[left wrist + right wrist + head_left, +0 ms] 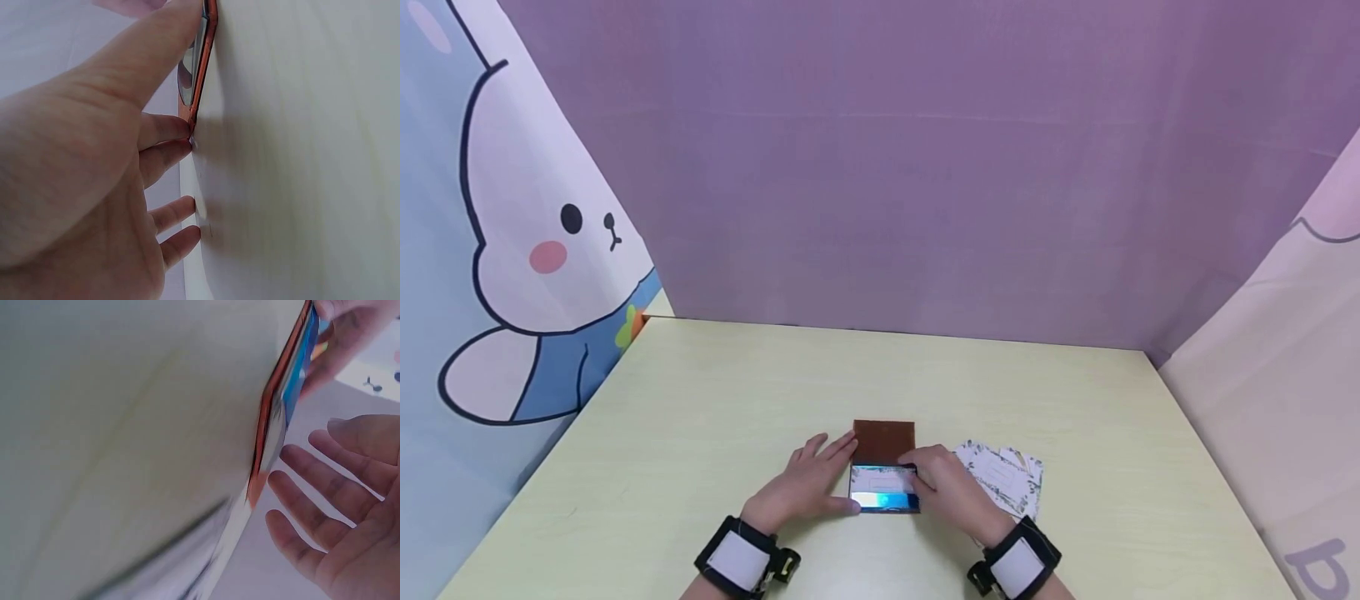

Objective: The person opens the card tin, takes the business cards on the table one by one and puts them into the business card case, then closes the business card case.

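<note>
A brown card case (883, 442) lies open on the pale green table (700, 400), its near half shiny blue and silver with a pale card (882, 481) lying in it. My left hand (808, 483) rests flat on the table, its straight fingers against the case's left edge (199, 75). My right hand (951, 492) lies at the case's right side, fingertips at the card's edge. In the right wrist view its fingers (312, 487) are spread and loose beside the case (275, 419), and they grip nothing.
A small pile of flower-printed cards (1007, 479) lies on the table just right of my right hand. Purple cloth (925, 167) walls the back, and a rabbit-print curtain (512, 233) hangs at the left. Black bands are on both wrists.
</note>
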Demonstrator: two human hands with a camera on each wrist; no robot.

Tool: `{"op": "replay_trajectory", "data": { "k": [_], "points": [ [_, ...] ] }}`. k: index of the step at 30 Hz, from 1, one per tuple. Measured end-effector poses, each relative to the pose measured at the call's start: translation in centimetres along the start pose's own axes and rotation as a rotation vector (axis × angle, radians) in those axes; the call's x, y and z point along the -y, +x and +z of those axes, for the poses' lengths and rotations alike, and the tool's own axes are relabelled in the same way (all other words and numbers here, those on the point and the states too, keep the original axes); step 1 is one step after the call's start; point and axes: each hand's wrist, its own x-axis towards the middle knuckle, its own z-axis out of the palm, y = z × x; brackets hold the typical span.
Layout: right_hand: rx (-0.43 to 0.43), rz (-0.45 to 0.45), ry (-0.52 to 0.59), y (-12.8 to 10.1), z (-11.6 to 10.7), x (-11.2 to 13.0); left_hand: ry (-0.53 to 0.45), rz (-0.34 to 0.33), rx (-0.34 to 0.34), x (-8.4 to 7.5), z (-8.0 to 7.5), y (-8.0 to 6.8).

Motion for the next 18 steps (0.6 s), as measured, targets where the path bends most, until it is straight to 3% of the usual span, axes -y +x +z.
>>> {"op": "replay_trajectory", "data": {
  "k": [5, 8, 11, 15, 18],
  "points": [
    [-0.12, 0.101, -0.043, -2.1, 0.2, -6.9, -0.004, 0.0, -0.021, 0.4, 0.2, -0.1],
    [-0.183, 0.156, -0.119, -3.8, -1.1, -9.7, -0.01, -0.002, -0.021, 0.5, 0.3, -0.1],
    [-0.187, 0.219, -0.117, -5.1, -5.0, -8.7, -0.011, -0.004, -0.015, 0.7, 0.5, 0.0],
    [-0.123, 0.351, -0.102, -6.1, -10.3, -4.6, -0.012, 0.0, -0.015, 0.8, 0.6, -0.1],
    [-0.128, 0.385, -0.162, -6.9, -9.2, -7.0, -0.011, 0.0, -0.019, 0.9, 0.6, -0.1]
  ]
}}
